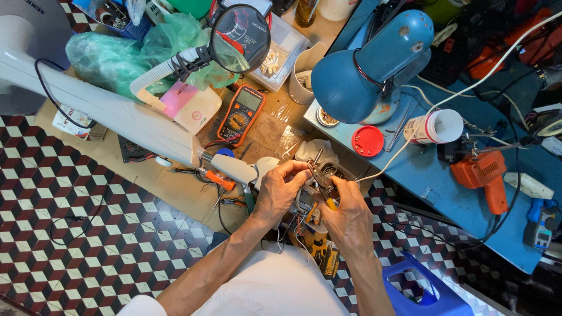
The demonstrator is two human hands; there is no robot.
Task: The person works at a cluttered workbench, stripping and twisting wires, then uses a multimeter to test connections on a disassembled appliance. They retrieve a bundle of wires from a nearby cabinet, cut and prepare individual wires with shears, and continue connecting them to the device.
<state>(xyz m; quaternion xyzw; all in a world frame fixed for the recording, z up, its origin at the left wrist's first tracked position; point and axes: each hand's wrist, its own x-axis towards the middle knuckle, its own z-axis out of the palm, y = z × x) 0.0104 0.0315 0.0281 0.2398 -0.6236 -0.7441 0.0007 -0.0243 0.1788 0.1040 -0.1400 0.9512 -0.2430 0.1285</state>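
Left hand (281, 190) closed around a small wired motor part (304, 199), held above the floor just off the cardboard-covered surface (175, 187). Right hand (348, 216) clamped on yellow-handled pliers (324, 186) biting into it. Best kept steady, squeezing gently, clear of the thin wires (298, 228).

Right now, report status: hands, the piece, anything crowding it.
Left hand grips the small wired assembly. Right hand works pliers at it. White cable and orange screwdriver close by.

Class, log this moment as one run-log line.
left hand: steadies small wired part | right hand: grips pliers | nearby: multimeter, blue lamp
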